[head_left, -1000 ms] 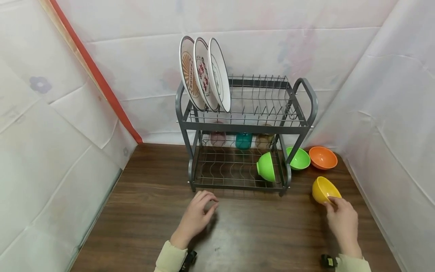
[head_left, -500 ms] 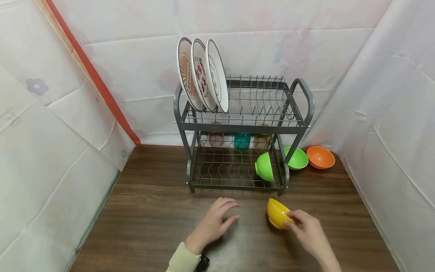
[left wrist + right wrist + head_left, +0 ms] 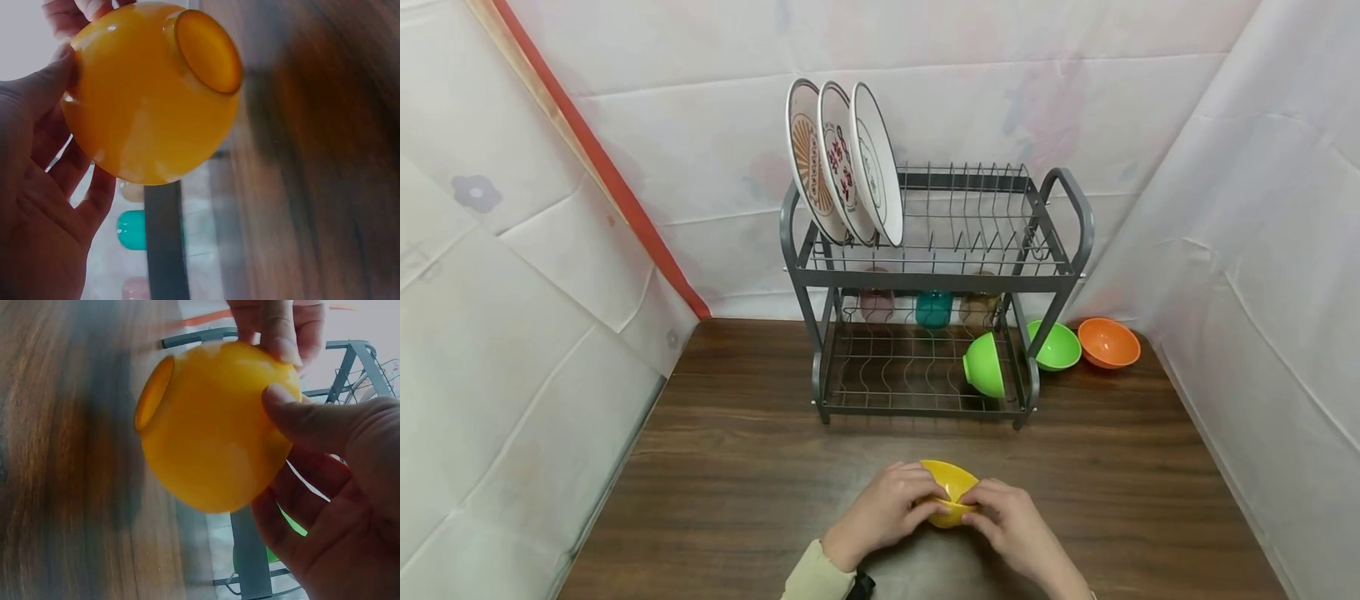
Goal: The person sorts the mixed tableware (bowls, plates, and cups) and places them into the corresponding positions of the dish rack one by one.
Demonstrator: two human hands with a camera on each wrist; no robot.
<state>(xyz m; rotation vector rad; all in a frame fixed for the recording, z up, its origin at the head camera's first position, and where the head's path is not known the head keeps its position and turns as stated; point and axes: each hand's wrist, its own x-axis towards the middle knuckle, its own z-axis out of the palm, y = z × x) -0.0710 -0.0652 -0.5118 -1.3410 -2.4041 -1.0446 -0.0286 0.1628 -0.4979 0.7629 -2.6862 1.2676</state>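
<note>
A yellow bowl [image 3: 951,478] is held between both hands in front of the rack, tilted with its opening toward the rack's side. My left hand [image 3: 889,507] pinches its left rim, thumb outside and fingers reaching inside. On the other side, my right hand [image 3: 1017,527] pinches the near right rim the same way. Both wrist views show the round underside of the yellow bowl [image 3: 153,106] with its foot ring, above the tabletop. The fingertips inside the bowl are partly hidden.
A two-tier dish rack [image 3: 925,283] stands behind, with plates [image 3: 876,167] upright on top. Its lower tier holds a green bowl [image 3: 983,367] on its side and several coloured cups [image 3: 934,309] at the back. Another green bowl [image 3: 1060,347] and an orange bowl [image 3: 1108,342] sit right of it.
My right hand has carried the yellow bowl leftward from the table's right side to the middle front. My left hand has moved right and now grips the bowl's rim too.
</note>
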